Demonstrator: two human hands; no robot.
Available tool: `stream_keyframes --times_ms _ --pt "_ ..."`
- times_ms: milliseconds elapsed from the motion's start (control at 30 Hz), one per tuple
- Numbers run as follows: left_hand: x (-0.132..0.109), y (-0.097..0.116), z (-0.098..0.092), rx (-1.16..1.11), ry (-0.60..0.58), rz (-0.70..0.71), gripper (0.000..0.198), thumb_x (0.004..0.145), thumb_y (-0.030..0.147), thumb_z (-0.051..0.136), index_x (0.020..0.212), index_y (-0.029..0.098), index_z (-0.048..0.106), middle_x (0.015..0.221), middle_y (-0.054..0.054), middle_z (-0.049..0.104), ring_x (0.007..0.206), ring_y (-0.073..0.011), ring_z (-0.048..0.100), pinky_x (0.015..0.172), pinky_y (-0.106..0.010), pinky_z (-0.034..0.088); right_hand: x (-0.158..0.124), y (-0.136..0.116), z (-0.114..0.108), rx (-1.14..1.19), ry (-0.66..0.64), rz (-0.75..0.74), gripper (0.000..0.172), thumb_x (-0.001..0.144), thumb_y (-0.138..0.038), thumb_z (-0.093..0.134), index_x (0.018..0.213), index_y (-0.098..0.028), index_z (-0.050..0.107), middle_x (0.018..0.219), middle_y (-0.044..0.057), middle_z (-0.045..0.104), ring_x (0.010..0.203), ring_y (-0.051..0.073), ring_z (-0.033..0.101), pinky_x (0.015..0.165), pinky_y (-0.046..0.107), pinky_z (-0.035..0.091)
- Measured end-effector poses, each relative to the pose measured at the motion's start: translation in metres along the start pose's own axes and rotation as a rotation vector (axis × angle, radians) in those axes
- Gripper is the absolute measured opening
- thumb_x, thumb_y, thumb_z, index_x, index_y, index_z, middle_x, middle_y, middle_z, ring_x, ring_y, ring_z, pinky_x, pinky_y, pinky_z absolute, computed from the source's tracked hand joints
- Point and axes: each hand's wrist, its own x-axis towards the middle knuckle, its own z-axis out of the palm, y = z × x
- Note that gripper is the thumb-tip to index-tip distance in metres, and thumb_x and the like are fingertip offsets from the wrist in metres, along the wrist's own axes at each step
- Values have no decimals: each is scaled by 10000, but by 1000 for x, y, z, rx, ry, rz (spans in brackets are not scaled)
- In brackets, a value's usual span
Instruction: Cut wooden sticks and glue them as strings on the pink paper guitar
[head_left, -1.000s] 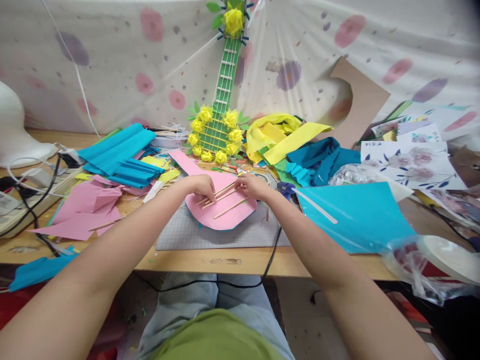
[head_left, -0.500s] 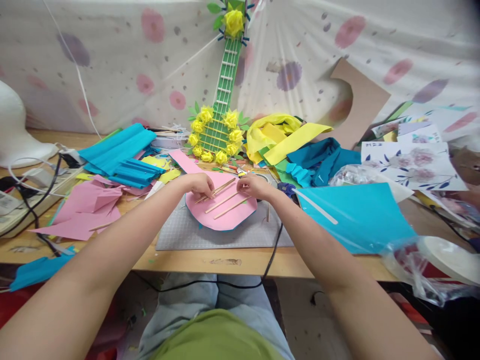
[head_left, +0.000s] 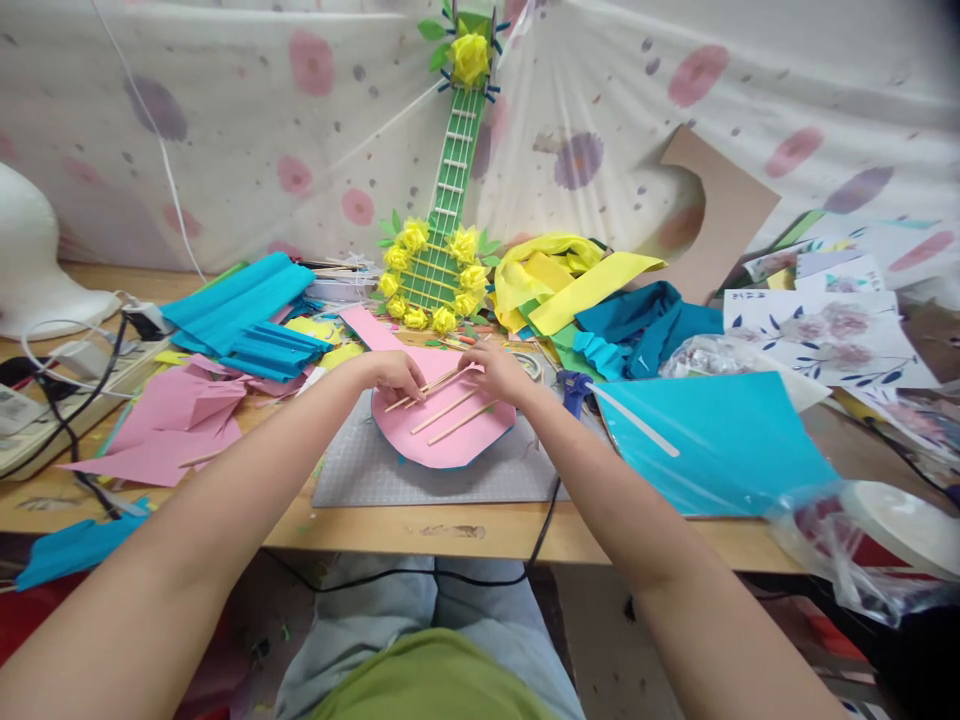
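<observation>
A pink guitar-shaped paper cutout (head_left: 457, 452) with a blue edge lies on a grey cutting mat (head_left: 352, 480). Two thin wooden sticks (head_left: 448, 428) rest slanted across its round body, apart from each other. Farther up, another pair of slanted sticks runs close together between my hands. My left hand (head_left: 396, 374) pinches one wooden stick (head_left: 441, 380) of this pair near its middle. At the upper right end of the same pair, my right hand (head_left: 496, 370) has its fingers closed on a stick tip. The fingertips partly hide both sticks.
Behind stands a green paper guitar (head_left: 433, 272) with yellow flowers. A blue glue gun (head_left: 575, 390) with its cord is right of the mat. Blue crepe paper (head_left: 232, 300), pink paper (head_left: 165, 430), yellow crepe (head_left: 547, 270), a blue sheet (head_left: 720, 440) and a power strip (head_left: 90, 400) surround it.
My right hand has shifted slightly left and up to the upper stick ends. My left hand stays almost in place. The glue gun shows more beside my right forearm.
</observation>
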Motion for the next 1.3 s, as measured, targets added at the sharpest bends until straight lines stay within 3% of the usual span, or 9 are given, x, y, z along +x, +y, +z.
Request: stream_keyframes --times_ms 333,467,700,900,1033,1167,1300 --pt "0 -10 -7 -145 -71 92 425 420 351 763 785 150 675 653 -14 649 555 -75 508 516 -192 371 9 -8 4 -220 -89 -113 88 747 -184 550 792 -188 626 856 65 567 891 191 452 758 287 324" --pt "1 -13 -12 -197 -77 97 425 439 343 765 808 155 668 673 -15 653 601 -85 535 569 -202 399 11 -17 3 -327 -27 -156 142 765 -194 536 898 -168 581 890 82 556 862 192 433 745 292 304" --pt "7 -15 -11 -324 -193 150 357 490 299 758 801 154 656 736 -13 652 667 -88 558 675 -227 438 13 -26 2 -465 53 -228 189 829 -191 394 904 -170 567 905 99 549 874 214 404 746 323 268" --pt "2 -6 -5 -386 -94 151 370 513 299 742 833 133 659 835 -49 657 760 -116 573 740 -262 453 15 -17 -5 -472 -45 -253 217 790 -131 402 904 -166 584 907 102 570 873 210 420 742 316 272" --pt "2 0 -7 -266 9 144 353 521 278 730 833 127 664 866 -60 655 740 -123 577 683 -246 473 13 -8 -14 -447 -61 -151 268 791 -103 375 948 -159 585 873 100 596 871 211 440 731 305 290" --pt "3 10 -1 30 187 52 400 491 248 741 865 127 665 812 -67 663 695 -137 590 606 -211 470 13 5 -21 -357 105 118 265 826 -169 365 986 -160 577 900 107 601 866 223 447 717 306 310" --pt "6 19 10 200 224 0 351 496 241 731 823 129 672 715 -58 662 627 -135 588 564 -209 463 12 15 -21 -284 180 252 253 816 -187 386 938 -164 606 886 109 590 874 233 444 730 318 332"
